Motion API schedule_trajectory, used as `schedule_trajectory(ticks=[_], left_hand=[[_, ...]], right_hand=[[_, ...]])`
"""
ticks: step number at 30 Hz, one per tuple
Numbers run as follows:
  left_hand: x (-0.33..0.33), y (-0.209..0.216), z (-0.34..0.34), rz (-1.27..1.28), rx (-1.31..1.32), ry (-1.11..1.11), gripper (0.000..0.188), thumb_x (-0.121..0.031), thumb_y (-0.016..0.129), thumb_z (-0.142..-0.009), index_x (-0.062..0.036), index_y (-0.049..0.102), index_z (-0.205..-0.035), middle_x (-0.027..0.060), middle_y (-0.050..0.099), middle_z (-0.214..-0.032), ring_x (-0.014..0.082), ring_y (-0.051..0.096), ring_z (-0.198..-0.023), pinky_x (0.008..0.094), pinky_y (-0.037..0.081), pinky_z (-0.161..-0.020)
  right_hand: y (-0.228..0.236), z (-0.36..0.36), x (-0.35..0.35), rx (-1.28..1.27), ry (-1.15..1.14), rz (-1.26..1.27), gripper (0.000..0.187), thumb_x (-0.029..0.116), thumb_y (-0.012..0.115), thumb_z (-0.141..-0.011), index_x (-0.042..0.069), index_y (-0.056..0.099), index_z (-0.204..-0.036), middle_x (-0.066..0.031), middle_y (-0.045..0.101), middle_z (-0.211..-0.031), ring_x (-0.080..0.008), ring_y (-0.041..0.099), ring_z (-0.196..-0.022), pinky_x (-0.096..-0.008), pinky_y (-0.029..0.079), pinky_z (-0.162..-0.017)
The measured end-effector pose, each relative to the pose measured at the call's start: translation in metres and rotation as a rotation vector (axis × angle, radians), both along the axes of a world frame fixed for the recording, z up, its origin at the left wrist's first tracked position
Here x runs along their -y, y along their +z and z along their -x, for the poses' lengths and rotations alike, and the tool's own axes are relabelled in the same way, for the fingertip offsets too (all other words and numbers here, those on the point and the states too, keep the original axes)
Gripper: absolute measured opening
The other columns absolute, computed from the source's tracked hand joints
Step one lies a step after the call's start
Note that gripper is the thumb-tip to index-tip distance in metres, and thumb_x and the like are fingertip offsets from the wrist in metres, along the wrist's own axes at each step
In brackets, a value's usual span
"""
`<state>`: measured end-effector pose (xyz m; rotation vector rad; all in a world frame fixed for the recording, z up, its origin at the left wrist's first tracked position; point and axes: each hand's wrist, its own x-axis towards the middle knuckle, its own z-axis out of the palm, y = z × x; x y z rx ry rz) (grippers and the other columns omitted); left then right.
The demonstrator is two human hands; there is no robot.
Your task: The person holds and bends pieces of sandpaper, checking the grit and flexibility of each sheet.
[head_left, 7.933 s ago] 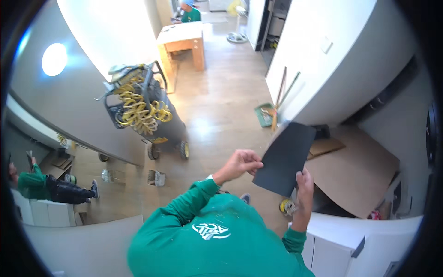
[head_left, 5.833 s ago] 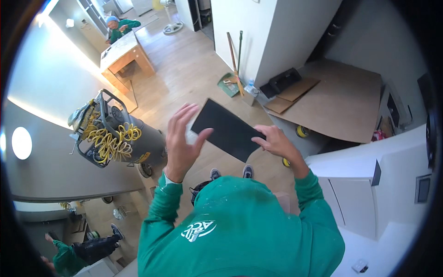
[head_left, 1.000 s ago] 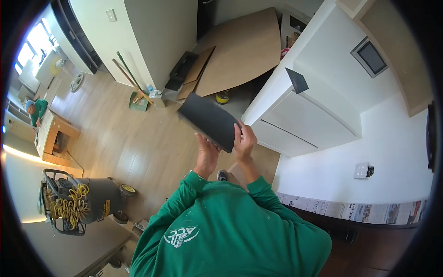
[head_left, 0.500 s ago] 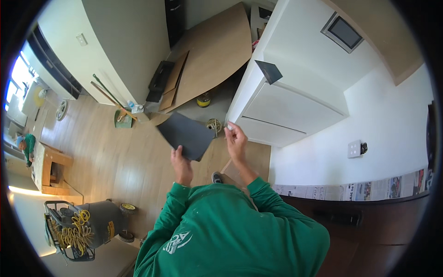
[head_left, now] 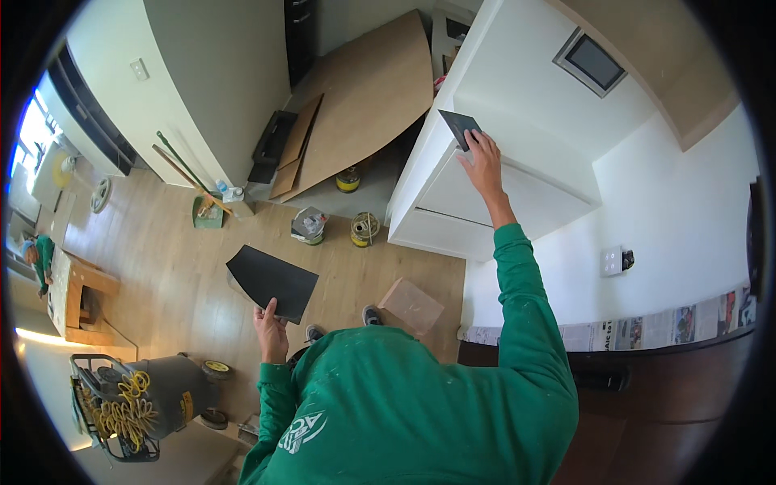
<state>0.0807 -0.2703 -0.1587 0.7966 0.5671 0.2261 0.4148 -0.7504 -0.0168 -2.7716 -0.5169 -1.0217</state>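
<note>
My left hand (head_left: 272, 330) pinches a dark grey sheet, which looks like sandpaper (head_left: 273, 281), by its near edge. The sheet is held out over the wooden floor, its far left corner bent. Up on the right, my right hand (head_left: 485, 166) reaches to the top of a white cabinet (head_left: 493, 190). Its fingers are closed on the near edge of a smaller dark piece of the same sheet material (head_left: 459, 125), which lies at the cabinet's corner and juts past it. The fingertips partly cover this piece.
A large brown board (head_left: 364, 97) leans at the back. Two tins (head_left: 364, 229) (head_left: 347, 179) and a bucket (head_left: 309, 225) stand near it. A wheeled machine with a yellow cord (head_left: 174, 396) is at left. A cardboard piece (head_left: 412, 305) lies by my shoes. Another person (head_left: 39, 263) works far left.
My right hand has gone up and forward from beside the large sheet to the small piece on the cabinet. My left hand has moved the large sheet to the left.
</note>
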Motion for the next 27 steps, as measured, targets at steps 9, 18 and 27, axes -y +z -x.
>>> schedule_trajectory(ticks=[9,18,27], left_hand=[[0.007,0.027,0.004,0.1,0.059,0.114,0.025,-0.011,0.064,-0.096,-0.0112,0.053,-0.118,0.0006,0.064,-0.112,0.0143,0.065,-0.098,0.0335,0.055,-0.085],[0.008,0.048,-0.025,0.124,0.099,0.239,0.024,-0.015,0.067,-0.096,-0.0112,0.053,-0.115,-0.0003,0.065,-0.107,0.0099,0.064,-0.087,0.0269,0.051,-0.077],[0.018,0.079,-0.05,0.071,0.178,0.34,0.023,-0.01,0.065,-0.097,-0.0072,0.049,-0.113,0.006,0.066,-0.107,0.0146,0.068,-0.092,0.0301,0.06,-0.079]], right_hand=[[0.034,0.026,-0.042,0.125,0.242,-0.887,0.021,0.013,0.064,-0.096,0.0,0.067,-0.112,-0.0099,0.067,-0.116,-0.0262,0.061,-0.11,-0.0388,0.046,-0.099],[-0.046,0.183,-0.171,-1.258,0.222,-1.949,0.026,0.015,0.068,-0.093,-0.001,0.062,-0.112,-0.0091,0.068,-0.109,-0.0203,0.066,-0.099,-0.0353,0.052,-0.091],[-0.06,0.247,-0.245,-1.434,0.438,-1.798,0.016,0.011,0.066,-0.094,0.001,0.065,-0.107,-0.0052,0.069,-0.099,-0.0132,0.067,-0.087,-0.0277,0.053,-0.08]])
